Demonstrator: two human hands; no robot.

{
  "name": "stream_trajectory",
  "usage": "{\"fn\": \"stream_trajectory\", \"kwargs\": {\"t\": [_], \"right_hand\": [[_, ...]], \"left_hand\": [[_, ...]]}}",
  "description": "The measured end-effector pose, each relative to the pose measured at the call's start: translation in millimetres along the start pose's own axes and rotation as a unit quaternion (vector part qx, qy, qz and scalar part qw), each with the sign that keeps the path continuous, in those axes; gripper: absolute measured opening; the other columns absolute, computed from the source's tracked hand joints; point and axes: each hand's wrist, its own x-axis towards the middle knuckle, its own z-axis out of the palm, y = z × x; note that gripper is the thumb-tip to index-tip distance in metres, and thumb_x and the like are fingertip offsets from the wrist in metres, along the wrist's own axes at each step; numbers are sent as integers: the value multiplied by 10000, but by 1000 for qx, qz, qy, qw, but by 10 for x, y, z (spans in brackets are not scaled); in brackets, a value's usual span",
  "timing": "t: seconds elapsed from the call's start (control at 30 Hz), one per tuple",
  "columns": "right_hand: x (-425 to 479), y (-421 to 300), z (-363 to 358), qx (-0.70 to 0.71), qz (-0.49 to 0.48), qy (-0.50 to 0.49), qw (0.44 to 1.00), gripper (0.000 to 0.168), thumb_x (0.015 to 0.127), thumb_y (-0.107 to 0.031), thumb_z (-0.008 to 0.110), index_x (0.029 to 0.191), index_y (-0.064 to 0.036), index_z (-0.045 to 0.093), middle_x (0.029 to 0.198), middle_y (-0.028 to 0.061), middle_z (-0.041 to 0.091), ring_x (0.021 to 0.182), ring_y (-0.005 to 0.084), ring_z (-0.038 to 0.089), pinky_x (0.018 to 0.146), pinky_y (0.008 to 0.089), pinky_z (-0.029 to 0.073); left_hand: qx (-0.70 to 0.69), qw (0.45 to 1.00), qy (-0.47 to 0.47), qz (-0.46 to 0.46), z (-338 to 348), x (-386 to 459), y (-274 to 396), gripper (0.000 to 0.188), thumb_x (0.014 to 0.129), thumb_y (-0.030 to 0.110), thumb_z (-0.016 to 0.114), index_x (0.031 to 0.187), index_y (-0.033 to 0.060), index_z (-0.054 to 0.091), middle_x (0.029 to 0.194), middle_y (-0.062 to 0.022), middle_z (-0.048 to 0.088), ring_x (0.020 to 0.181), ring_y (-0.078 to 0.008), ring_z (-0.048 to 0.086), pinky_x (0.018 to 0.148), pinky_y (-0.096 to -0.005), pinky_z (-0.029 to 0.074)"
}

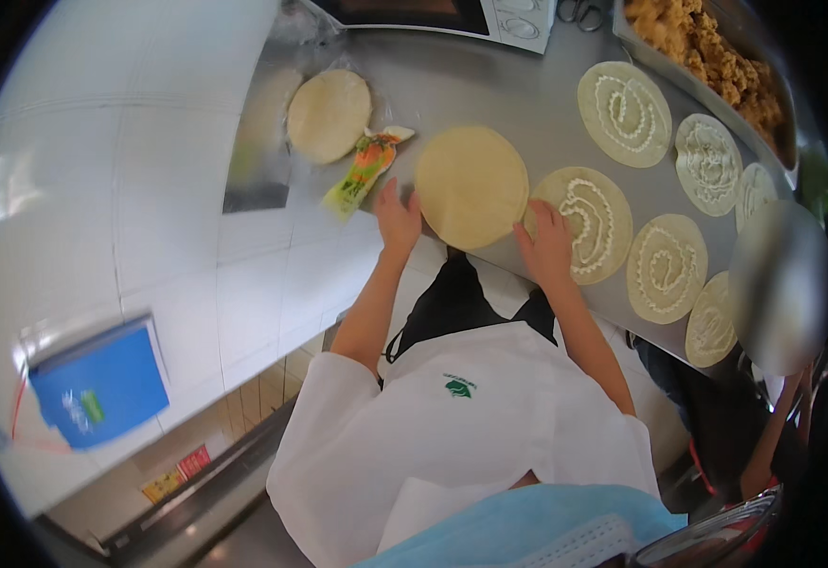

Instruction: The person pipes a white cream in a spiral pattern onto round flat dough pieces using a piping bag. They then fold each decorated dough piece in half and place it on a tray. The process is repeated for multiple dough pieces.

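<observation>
A plain round flatbread (472, 187), perhaps a small stack, lies at the counter's front edge between my two hands. My left hand (398, 219) is at its left rim, fingers apart. At its lower right rim is my right hand (547, 238), fingers spread, partly over a neighbouring flatbread with white sauce (596, 226). Whether either hand grips the bread is hard to see. Left of my left hand lies a green and orange squeeze pouch (364, 169), and behind it another plain flatbread stack (330, 116) on clear plastic. Several more sauced flatbreads (625, 113) are spread to the right.
A metal tray of brown crumbly food (726, 64) stands at the back right. Scissors (581, 13) lie near the white microwave (442, 15). A tiled wall with a blue sign (101, 387) is at left. Another person's arm (772, 433) shows at the lower right.
</observation>
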Motion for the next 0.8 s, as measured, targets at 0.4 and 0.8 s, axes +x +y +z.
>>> {"fn": "stream_trajectory", "kwargs": {"t": [0.4, 0.8], "right_hand": [[1003, 68, 492, -54, 247, -101, 962, 326, 726, -268, 711, 966, -66, 624, 1002, 119, 612, 965, 318, 564, 802, 430, 455], [759, -446, 941, -287, -94, -122, 945, 618, 808, -346, 604, 1353, -151, 385, 1441, 103, 282, 1306, 344, 266, 1045, 556, 198]], "left_hand": [[-177, 964, -197, 18, 3, 600, 170, 184, 805, 124, 609, 947, 60, 512, 821, -138, 616, 791, -338, 586, 655, -437, 454], [94, 995, 4, 29, -496, 730, -315, 576, 730, 187, 704, 1236, 112, 440, 1192, -73, 520, 1122, -314, 461, 937, -468, 326]]}}
